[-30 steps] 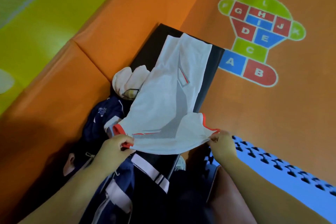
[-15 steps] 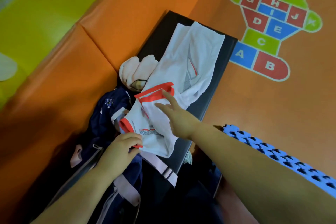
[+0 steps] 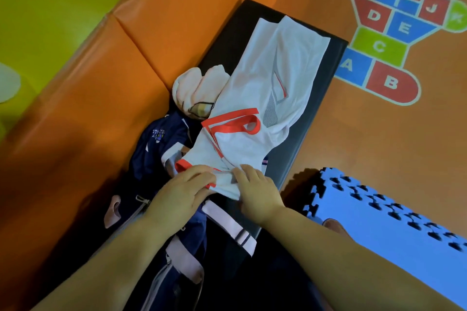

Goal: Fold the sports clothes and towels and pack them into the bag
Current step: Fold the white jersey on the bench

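Green wall (image 3: 50, 7) at far left, well clear of the black mat (image 3: 227, 40). Orange padding (image 3: 88, 98) next, running along the mat's left edge. Navy garment (image 3: 156, 144) with pale trim, bunched at the mat's near left corner, partly off the mat. Pale strap (image 3: 227, 225) lying across the mat's near end. Bag not identified with certainty among the dark fabric there. Cream towel (image 3: 199, 88), rolled, on the mat's left side, touching the shirt. Left hand (image 3: 179, 199) at the mat's near end, on the shirt's near edge beside the red trim; fingers (image 3: 199, 174) pressed together and curled over the cloth, pinch itself hidden. White shirt (image 3: 273, 78) lying lengthwise along the mat's middle, far end flat, near end folded back on itself with a red-edged opening facing up. Right hand (image 3: 257, 192) just beside the left, palm down on the same near edge of the shirt; fingers (image 3: 245, 171) together, flat on the cloth, grip not discernible. Blue foam tiles (image 3: 379, 230) off the mat's right near corner. Hopscotch print (image 3: 394, 28) with letters A to L on the orange floor (image 3: 379, 139), right of the mat's far end.
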Tool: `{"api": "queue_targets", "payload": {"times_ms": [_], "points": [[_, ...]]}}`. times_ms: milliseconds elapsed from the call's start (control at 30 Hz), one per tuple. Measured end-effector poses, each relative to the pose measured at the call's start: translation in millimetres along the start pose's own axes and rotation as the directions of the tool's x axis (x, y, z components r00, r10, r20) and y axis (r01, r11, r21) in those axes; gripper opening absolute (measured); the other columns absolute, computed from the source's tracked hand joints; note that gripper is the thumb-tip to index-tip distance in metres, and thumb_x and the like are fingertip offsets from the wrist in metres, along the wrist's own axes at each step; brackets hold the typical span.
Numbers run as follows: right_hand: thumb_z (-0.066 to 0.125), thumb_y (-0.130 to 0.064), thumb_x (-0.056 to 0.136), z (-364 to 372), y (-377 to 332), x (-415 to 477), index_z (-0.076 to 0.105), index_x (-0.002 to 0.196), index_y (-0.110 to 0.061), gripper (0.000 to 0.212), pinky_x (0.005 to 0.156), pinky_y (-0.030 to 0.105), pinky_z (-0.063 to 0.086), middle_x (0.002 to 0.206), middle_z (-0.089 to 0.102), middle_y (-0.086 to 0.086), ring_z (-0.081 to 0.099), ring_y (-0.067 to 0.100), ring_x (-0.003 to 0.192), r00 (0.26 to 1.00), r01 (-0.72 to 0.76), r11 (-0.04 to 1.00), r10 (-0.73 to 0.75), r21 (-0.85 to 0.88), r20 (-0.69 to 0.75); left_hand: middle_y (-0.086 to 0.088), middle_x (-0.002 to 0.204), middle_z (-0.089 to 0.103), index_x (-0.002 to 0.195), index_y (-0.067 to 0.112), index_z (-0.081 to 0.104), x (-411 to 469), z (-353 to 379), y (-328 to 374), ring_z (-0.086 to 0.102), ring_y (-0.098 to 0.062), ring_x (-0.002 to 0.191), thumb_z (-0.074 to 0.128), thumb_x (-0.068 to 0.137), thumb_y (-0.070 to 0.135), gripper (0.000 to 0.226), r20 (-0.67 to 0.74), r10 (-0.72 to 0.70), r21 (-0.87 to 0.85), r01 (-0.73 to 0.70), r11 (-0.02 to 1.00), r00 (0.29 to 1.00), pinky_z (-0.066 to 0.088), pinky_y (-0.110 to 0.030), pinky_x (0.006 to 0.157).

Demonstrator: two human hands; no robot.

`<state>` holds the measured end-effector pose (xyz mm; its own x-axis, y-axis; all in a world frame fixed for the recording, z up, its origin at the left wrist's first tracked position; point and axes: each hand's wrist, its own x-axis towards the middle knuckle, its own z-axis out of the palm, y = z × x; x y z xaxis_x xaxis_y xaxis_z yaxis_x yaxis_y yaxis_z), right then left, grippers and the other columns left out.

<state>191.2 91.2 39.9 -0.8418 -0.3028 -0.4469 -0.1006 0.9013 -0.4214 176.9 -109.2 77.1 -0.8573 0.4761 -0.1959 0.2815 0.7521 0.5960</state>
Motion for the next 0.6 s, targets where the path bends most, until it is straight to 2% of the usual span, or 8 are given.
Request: {"api": "queue_targets", "payload": {"times_ms": [67,133,200,300,367,433,533,600], "points": [[0.051,-0.004,0.079,-2,8,0,0.046,0.129,-0.014,0.051,0.079,0.038,0.039,0.13,0.048,0.007,0.049,0.035,0.11,0.998,0.004,1.0,-0.002,0.023,-0.058,0.006,0.124,0.056,0.104,0.035,0.045,6,-3,1,0.056,-0.015,0.105,0.029,0.083,0.046,0.029,0.064,-0.045,-0.001,0.045,0.999,0.997,0.052,-0.036,0.081],[0.049,0.003,0.076,-4,20,-2,0.055,0.12,-0.011,0.046,0.066,0.035,0.035,0.117,0.058,0.009,0.055,0.037,0.096,0.995,0.037,0.999,-0.035,0.016,-0.091,0.004,0.119,0.058,0.109,0.036,0.044,11,-6,0,0.056,-0.017,0.102,0.033,0.082,0.049,0.031,0.091,-0.095,-0.054,0.1,0.994,0.991,0.051,-0.037,0.082],[0.055,0.006,0.065,-8,30,-6,0.062,0.103,-0.011,0.042,0.057,0.031,0.031,0.096,0.065,0.008,0.059,0.036,0.077,0.987,0.094,0.995,-0.098,-0.038,-0.126,0.003,0.112,0.059,0.109,0.028,0.057,14,-6,-3,0.057,-0.02,0.1,0.056,0.086,0.03,0.022,0.084,-0.099,-0.05,0.104,0.993,0.992,0.051,-0.038,0.081],[0.069,0.004,0.043,-16,42,-12,0.065,0.087,-0.017,0.049,0.045,0.025,0.026,0.07,0.063,-0.002,0.055,0.026,0.049,0.977,0.159,0.975,-0.178,-0.153,-0.12,-0.002,0.104,0.062,0.114,0.017,0.058,19,-2,-3,0.06,-0.027,0.093,0.075,0.071,0.0,0.049,0.085,-0.033,0.062,0.028,0.998,0.996,0.055,-0.039,0.072],[0.074,0.003,0.038,-22,44,-17,0.065,0.091,-0.017,0.058,0.041,0.024,0.024,0.064,0.062,-0.004,0.052,0.023,0.045,0.975,0.173,0.969,-0.194,-0.179,-0.111,-0.005,0.089,0.063,0.106,0.017,0.061,25,2,0,0.061,-0.032,0.079,0.083,0.053,-0.007,0.062,0.062,0.01,0.159,-0.02,0.987,0.998,0.056,-0.041,0.058],[0.08,-0.001,0.034,-30,45,-22,0.066,0.097,-0.014,0.066,0.041,0.022,0.02,0.058,0.061,-0.005,0.049,0.02,0.039,0.982,0.149,0.97,-0.168,-0.191,-0.09,-0.003,0.077,0.061,0.085,0.016,0.069,32,1,4,0.056,-0.03,0.072,0.086,0.044,-0.006,0.05,0.005,0.06,0.272,-0.059,0.961,0.998,0.053,-0.042,0.052],[0.082,-0.004,0.04,-42,49,-31,0.067,0.102,-0.015,0.064,0.042,0.022,0.024,0.06,0.064,-0.004,0.051,0.019,0.041,0.988,0.126,0.98,-0.139,-0.153,-0.072,0.002,0.089,0.066,0.077,0.024,0.07,34,-1,10,0.041,-0.025,0.09,0.081,0.055,0.013,0.027,-0.041,0.092,0.314,-0.074,0.946,0.995,0.045,-0.046,0.066],[0.068,-0.002,0.064,-51,53,-39,0.064,0.114,-0.018,0.052,0.051,0.028,0.033,0.082,0.069,0.002,0.06,0.028,0.062,0.993,0.11,0.992,-0.112,-0.065,-0.029,0.006,0.094,0.069,0.086,0.033,0.06,34,-4,12,0.045,-0.024,0.099,0.066,0.061,0.022,0.028,0.012,0.133,0.312,-0.13,0.941,0.991,0.037,-0.049,0.085]]}}
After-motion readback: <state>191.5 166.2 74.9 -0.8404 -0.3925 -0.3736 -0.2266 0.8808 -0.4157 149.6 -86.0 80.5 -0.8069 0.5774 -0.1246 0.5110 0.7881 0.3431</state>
